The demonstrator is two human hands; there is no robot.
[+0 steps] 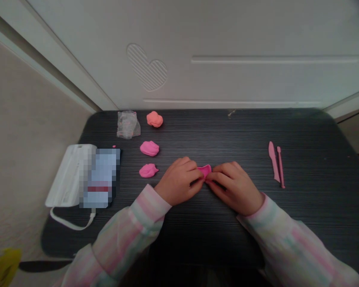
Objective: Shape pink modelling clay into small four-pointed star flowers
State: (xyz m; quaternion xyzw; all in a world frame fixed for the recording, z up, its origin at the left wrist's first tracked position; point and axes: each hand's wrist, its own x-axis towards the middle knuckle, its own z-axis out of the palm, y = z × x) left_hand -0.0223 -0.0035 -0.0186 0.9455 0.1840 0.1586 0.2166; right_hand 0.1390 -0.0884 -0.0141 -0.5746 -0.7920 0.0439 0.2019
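My left hand (179,179) and my right hand (233,186) meet at the middle of a dark table (311,207). Both pinch a small piece of bright pink clay (205,170) between their fingertips, just above the tabletop. The fingers of both hands are curled closed around it. Left of my left hand lie two pink clay lumps (148,170) (149,148), and farther back an orange-pink clay lump (154,119).
A crumpled clear plastic wrapper (127,124) lies at the back left. Two pink plastic modelling tools (277,163) lie side by side on the right. A white case (70,175) with a cord hangs over the table's left edge. A white panel stands behind the table.
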